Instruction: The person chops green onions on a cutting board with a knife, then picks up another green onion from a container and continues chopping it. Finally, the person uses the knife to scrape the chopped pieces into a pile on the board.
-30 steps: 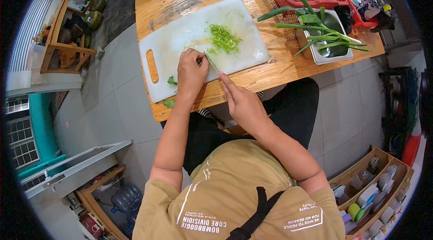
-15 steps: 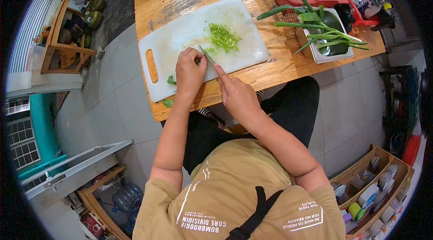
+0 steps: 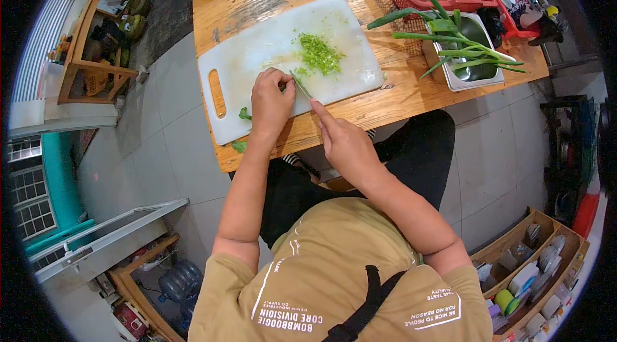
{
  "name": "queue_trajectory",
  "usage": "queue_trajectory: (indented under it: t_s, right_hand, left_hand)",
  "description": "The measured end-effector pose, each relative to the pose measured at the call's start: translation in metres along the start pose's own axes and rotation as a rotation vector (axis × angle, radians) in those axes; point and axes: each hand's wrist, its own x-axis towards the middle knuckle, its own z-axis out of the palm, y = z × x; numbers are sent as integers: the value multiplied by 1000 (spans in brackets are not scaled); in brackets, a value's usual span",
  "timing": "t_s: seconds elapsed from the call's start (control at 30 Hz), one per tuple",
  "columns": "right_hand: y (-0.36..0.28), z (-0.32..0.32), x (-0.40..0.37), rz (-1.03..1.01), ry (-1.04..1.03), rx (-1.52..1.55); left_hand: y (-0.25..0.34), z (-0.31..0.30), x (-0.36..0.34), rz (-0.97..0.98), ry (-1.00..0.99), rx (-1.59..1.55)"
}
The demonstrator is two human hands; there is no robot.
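Note:
My left hand [image 3: 271,103] is closed over leafy green herbs, pressing on the white cutting board [image 3: 250,40]. Most of the bunch is hidden under the fingers. Green leaves [image 3: 244,114] stick out to the left of the wrist, with another leaf [image 3: 239,146] by the board's near edge. In my right hand [image 3: 347,148] is a knife [image 3: 302,86], its blade slanting up and left close beside my left fingertips. Just beyond the blade lies a pile of finely chopped greens [image 3: 320,54].
On the wooden table's [image 3: 379,104] right side, long green onions [image 3: 459,36] lie across a metal container [image 3: 491,75]. Behind it stands a red crate [image 3: 472,2] with several clear glasses. The board has a handle slot [image 3: 217,94] at its left end.
The knife and my right hand have shifted slightly right and toward me, widening the gap to my left fingers. My left hand stays nearly still.

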Motion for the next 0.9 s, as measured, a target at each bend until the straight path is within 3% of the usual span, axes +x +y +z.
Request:
queue_trajectory:
  t_s: [0.47,0.9]
  right_hand:
    - [-3,-10,-7,-6,28,94]
    - [-1,6,10,19,-2,-53]
  left_hand:
    - [1,-3,0,-7,-25,-3]
    - [1,-1,-2,24,2,-4]
